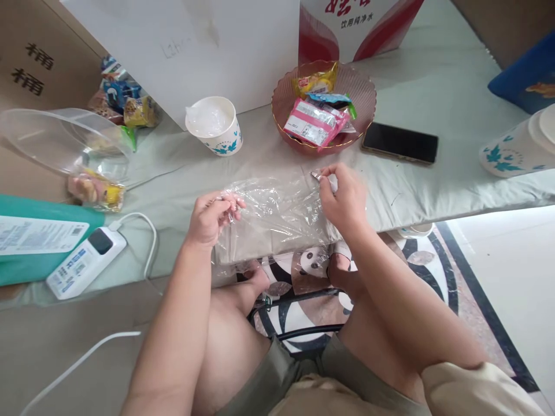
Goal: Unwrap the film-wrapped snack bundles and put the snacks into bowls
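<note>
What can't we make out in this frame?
All head view:
Glinting bit in the right hand: too small to identify; fingers hide the rest.
Clear plastic at the left hand: glare, layers unclear.
Bottom of the paper cup: covered by translucent film.
Pink packet: fine print too small.
Blue object: cut off by right edge.

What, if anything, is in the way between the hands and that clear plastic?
Nothing visible. The left hand and the right hand both hold the clear plastic, which spans the gap between them at the front of the table. The paper cup and pink bowl stand beyond it, so neither comes between.
</note>
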{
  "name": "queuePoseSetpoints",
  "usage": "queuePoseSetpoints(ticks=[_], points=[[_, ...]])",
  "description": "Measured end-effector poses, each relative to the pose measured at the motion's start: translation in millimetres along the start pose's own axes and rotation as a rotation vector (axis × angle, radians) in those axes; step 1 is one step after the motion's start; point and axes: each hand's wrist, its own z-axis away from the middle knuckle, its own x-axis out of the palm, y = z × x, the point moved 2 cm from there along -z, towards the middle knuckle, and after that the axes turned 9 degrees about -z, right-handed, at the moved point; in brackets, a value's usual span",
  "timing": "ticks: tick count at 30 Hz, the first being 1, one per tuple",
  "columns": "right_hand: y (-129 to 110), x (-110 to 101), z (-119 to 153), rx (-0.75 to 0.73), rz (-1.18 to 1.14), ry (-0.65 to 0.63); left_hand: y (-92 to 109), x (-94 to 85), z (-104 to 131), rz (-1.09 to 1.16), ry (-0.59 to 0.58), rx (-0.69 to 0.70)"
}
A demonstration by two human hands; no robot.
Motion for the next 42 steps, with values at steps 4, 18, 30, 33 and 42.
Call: queuePoseSetpoints(ticks=[4, 18, 30, 33, 42], points=[[1, 6, 5, -0.034, 0.190, -0.063, -7, 0.6, 0, 0.013, -0.104, 0.074], [-12, 18, 10, -0.113, 0.224, -0.291, -18, -9.0, -4, -0.059, -0.131, 0.256], [-9, 2, -4, -0.129, -0.204, 0.043, -19, -14.9, -14, -0.129, 0.339, 0.121], [-7, -6, -7, -0.052, -0.392, 0.260, -15, -14.3, -13, -0.059, 0.389, 0.110], [-7, 12, -1, 0.374, -0.720, -0.296, -5, -14.4, -13, 0.169, 0.453, 0.035]])
